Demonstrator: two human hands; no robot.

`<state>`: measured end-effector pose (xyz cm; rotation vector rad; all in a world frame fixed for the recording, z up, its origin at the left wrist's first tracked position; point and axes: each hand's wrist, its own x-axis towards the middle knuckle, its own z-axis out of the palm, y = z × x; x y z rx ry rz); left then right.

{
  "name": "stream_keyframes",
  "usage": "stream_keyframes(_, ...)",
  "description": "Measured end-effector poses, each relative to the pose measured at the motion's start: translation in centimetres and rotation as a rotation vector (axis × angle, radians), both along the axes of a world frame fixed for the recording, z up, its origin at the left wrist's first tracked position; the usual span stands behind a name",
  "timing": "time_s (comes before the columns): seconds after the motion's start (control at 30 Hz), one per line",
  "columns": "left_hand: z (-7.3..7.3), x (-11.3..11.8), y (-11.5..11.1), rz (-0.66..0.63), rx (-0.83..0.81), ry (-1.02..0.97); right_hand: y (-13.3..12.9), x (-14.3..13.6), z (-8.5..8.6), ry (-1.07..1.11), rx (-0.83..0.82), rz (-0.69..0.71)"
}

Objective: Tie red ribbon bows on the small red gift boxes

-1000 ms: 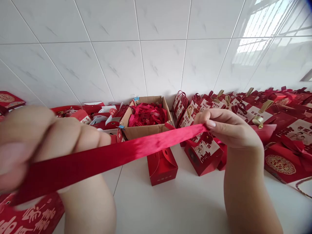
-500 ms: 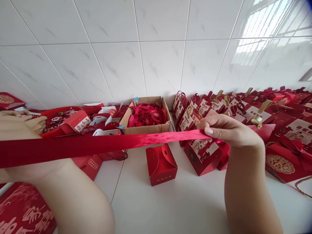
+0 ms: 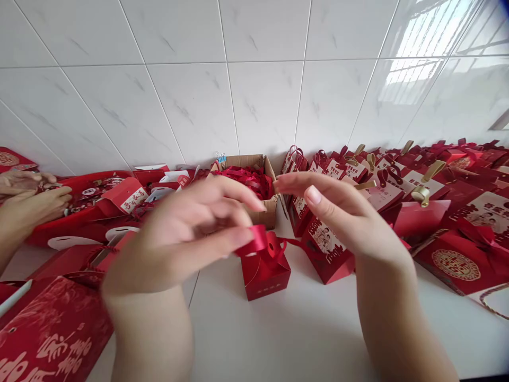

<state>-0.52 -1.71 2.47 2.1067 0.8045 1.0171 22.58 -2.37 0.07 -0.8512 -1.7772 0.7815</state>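
A small red gift box with curved top flaps stands on the white tabletop between my hands. My left hand, slightly blurred, pinches a red satin ribbon between thumb and fingers just above the box's left side. The ribbon runs at the box top and trails out to the right; whether it passes through the holes in the flaps I cannot tell. Above and to the right of the box, my right hand has its fingers stretched out and thumb apart, with nothing visibly gripped.
Behind, a cardboard box holds loose red ribbons. Decorated red boxes crowd the right side. On the left lie red bags and a red tray of small items, where another person's hands work. A tiled wall rises behind.
The ribbon, stretched level between both hands before, now sits at the box top. My left hand has come in from the left with it; my right hand has let go and opened.
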Motion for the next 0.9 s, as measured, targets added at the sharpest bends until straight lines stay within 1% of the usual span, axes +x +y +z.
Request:
stream_keyframes(0.03, -0.3, 0.9, -0.1, -0.037, -0.04, 0.122, 0.1, -0.6, -0.1, 0.033, -0.059, 0.129)
stream_keyframes(0.07, -0.6, 1.5, -0.1, -0.033, -0.051, 0.179, 0.2, -1.0, -0.1, 0.037, -0.129, 0.249)
stream_keyframes(0.1, -0.8, 2.0, 0.0, -0.011, -0.049, 0.234, 0.3, -1.3, -0.3, 0.018, -0.199, 0.339)
stream_keyframes(0.13, -1.0, 2.4, 0.1, 0.024, -0.033, 0.268, 0.4, -1.4, -0.4, -0.012, -0.261, 0.387)
stream_keyframes(0.17, -1.1, 2.5, 0.3, 0.063, -0.009, 0.293, 0.6, -1.4, -0.5, -0.044, -0.307, 0.401)
stream_keyframes(0.23, -1.3, 2.6, 0.6, 0.113, 0.025, 0.337, 0.9, -1.1, -0.7, -0.089, -0.353, 0.381)
stream_keyframes(0.27, -1.4, 2.5, 0.7, 0.118, 0.028, 0.352, 1.0, -0.8, -0.7, -0.103, -0.36, 0.374)
stream_keyframes(0.33, -1.4, 2.3, 0.8, 0.099, 0.014, 0.385, 1.3, -0.3, -0.8, -0.129, -0.361, 0.369)
stream_keyframes(0.43, -1.6, 2.0, 1.1, 0.053, -0.017, 0.472, 1.6, 0.2, -0.8, -0.201, -0.345, 0.31)
stream_keyframes(0.57, -1.8, 1.8, 1.7, 0.053, -0.027, 0.57, 2.0, 0.5, -1.0, -0.409, -0.334, 0.24)
stream_keyframes(0.67, -1.9, 2.1, 2.1, 0.055, -0.055, 0.643, 2.3, 0.3, -1.2, -0.564, -0.299, 0.182)
stream_keyframes(0.77, -1.9, 2.5, 2.4, 0.062, -0.095, 0.777, 2.6, 0.2, -1.4, -0.657, -0.282, 0.134)
stream_keyframes(0.9, -2.0, 2.9, 2.9, 0.093, -0.165, 1.002, 3.2, 0.2, -1.7, -0.763, -0.312, 0.082)
